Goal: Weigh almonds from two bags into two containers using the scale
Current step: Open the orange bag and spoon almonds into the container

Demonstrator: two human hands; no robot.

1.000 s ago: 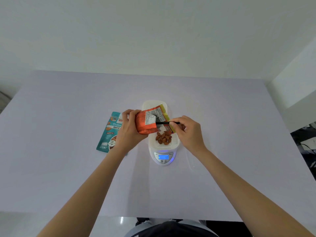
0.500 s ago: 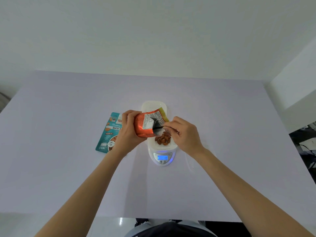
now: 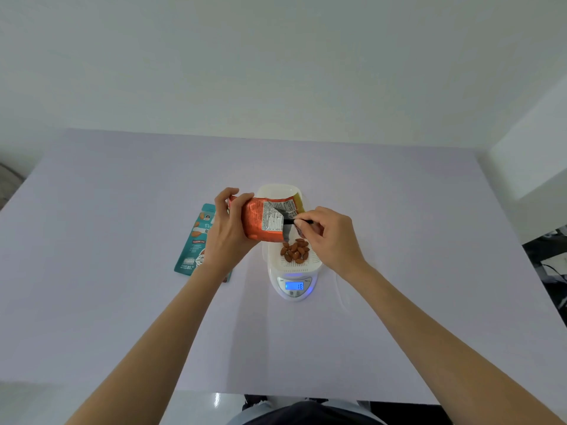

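The whole move turns on the orange bag (image 3: 260, 223). It hangs nearly level over the middle of the table (image 3: 122, 240), its long axis running left to right and its torn mouth pointing right and slightly down, directly above the white container (image 3: 294, 265) on the scale (image 3: 294, 299).

My left hand (image 3: 228, 228) is wrapped around the sealed end, fingers curled over the top. My right hand (image 3: 329, 237) is the nearer one to the opening. Its thumb and forefinger pinch the edge of the mouth, where a black strip (image 3: 302, 221) shows.

A small heap of almonds (image 3: 294, 252) lies in the container just below the mouth, and the display reads 18. I judge that a little more tilt from the left wrist would send more out.

The teal bag (image 3: 194, 243) lies flat towards the left edge, partly under my left wrist. A second white container (image 3: 277, 190) peeks out behind the orange bag, on the far side.

Half a second ago my right hand sat closer over the mouth, hiding the black strip. Now it has drawn back to the right and the strip is stretched out in view. The bag has also shifted a touch.
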